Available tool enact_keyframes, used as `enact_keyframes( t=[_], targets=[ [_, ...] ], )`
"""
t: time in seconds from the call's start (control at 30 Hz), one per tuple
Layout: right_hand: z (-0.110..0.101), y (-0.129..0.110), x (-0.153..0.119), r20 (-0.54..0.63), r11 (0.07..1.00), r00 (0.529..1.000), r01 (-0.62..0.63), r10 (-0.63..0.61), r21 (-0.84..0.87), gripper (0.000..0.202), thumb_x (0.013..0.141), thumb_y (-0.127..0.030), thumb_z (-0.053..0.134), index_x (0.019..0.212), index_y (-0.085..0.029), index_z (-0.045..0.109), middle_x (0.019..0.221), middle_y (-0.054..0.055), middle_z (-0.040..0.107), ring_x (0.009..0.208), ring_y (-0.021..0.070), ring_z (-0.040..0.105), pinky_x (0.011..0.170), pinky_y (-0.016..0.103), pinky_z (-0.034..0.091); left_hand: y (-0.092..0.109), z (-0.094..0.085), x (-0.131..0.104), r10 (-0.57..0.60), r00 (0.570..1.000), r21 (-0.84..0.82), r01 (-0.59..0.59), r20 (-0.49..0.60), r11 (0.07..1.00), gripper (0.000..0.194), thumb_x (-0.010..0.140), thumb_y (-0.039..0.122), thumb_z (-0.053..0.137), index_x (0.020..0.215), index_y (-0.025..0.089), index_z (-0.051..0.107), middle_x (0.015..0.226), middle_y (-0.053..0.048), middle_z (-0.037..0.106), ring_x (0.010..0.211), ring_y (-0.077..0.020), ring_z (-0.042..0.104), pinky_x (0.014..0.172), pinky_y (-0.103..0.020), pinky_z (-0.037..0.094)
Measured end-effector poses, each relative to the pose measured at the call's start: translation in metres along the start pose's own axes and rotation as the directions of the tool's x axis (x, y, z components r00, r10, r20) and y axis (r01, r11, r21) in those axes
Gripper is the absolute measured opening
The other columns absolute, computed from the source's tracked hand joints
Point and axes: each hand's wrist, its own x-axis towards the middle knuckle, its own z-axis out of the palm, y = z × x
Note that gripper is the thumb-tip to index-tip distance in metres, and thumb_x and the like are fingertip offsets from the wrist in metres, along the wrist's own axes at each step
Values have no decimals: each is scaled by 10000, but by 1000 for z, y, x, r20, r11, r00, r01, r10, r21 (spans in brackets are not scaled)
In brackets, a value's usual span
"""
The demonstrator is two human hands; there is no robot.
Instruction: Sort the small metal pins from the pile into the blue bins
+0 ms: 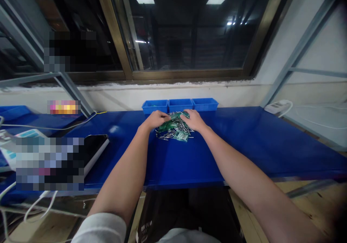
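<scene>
My left hand is at the left side of a heap of thin metal pins, which look like screws or nails. Its fingers are bent over a green plastic packet in the heap. On the right, my right hand has its thumb and fingers closed around the upper right part of the green plastic, where the fingertips are partly hidden. At the heap's front lies a small clear greenish packet, touched by neither hand. Loose pins stick out around it.
Three joined blue bins stand behind the heap on the blue table. A tablet-like device and a white device with cables lie to the left. A white power strip sits at the back right, below the window.
</scene>
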Motion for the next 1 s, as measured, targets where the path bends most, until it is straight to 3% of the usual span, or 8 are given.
enact_keyframes(
  t=[0.23, 0.33, 0.43, 0.6, 0.7, 0.8, 0.9, 1.0],
  targets=[
    [-6, -18, -6, -72, 964, 976, 216, -207, 153, 430, 784, -469, 556, 1105, -186, 599, 1092, 79, 637, 1045, 215, 530, 882, 318, 400, 11, 2, 1, 122, 986, -116, -135, -111, 984, 383, 791, 475, 473, 652, 146, 612, 563, 14, 542, 547, -114, 468, 542, -233, 345],
    [-1, -24, -4, -67, 946, 991, 127, -112, 297, 315, 780, -457, 540, 853, -169, 645, 815, 42, 674, 755, 173, 588, 689, 273, 430, 15, 14, 8, 106, 985, -190, -131, -137, 973, 382, 795, 487, 475, 626, 157, 566, 554, 11, 525, 543, -113, 468, 551, -235, 358],
    [6, -23, 2, -30, 870, 999, -21, 42, 493, 304, 760, -449, 546, 669, -164, 599, 602, 9, 626, 556, 129, 545, 545, 232, 387, 19, 27, 14, 20, 988, -315, -67, -151, 947, 381, 797, 501, 471, 661, 158, 565, 549, 8, 517, 527, -114, 473, 542, -239, 378],
    [10, -16, 7, -14, 765, 980, -145, 197, 627, 317, 719, -469, 583, 638, -163, 597, 470, -17, 556, 426, 99, 477, 451, 211, 338, 26, 39, 16, -52, 989, -508, -27, -140, 861, 346, 768, 449, 547, 891, 133, 615, 670, -15, 616, 559, -116, 524, 554, -245, 423],
    [9, -13, 7, -34, 720, 979, -125, 202, 683, 310, 695, -443, 610, 814, -160, 652, 461, -32, 548, 416, 104, 481, 433, 210, 351, 24, 41, 16, -36, 983, -510, -63, -182, 858, 348, 735, 382, 610, 963, 121, 634, 821, -51, 680, 713, -156, 597, 674, -284, 477],
    [9, -12, 7, -76, 686, 981, -67, 177, 725, 366, 658, -392, 646, 941, -160, 669, 597, 1, 635, 444, 108, 504, 433, 223, 386, 20, 40, 18, -7, 959, -453, -128, -284, 882, 271, 700, 299, 648, 913, 135, 681, 1023, -73, 675, 926, -198, 608, 845, -325, 471],
    [10, -11, 8, -101, 696, 986, -20, 133, 717, 388, 651, -376, 654, 980, -174, 680, 763, 35, 686, 485, 114, 524, 447, 242, 421, 17, 38, 19, 27, 921, -428, -206, -388, 880, 144, 673, 228, 659, 791, 164, 710, 1136, -66, 634, 1048, -204, 575, 950, -333, 426],
    [10, -11, 8, -133, 695, 987, 31, 93, 719, 392, 636, -371, 675, 969, -163, 682, 827, 58, 692, 568, 138, 566, 500, 258, 452, 17, 37, 19, 49, 902, -454, -261, -429, 852, 105, 635, 216, 688, 728, 171, 711, 1135, -73, 629, 1070, -219, 563, 959, -362, 418]
  ],
)
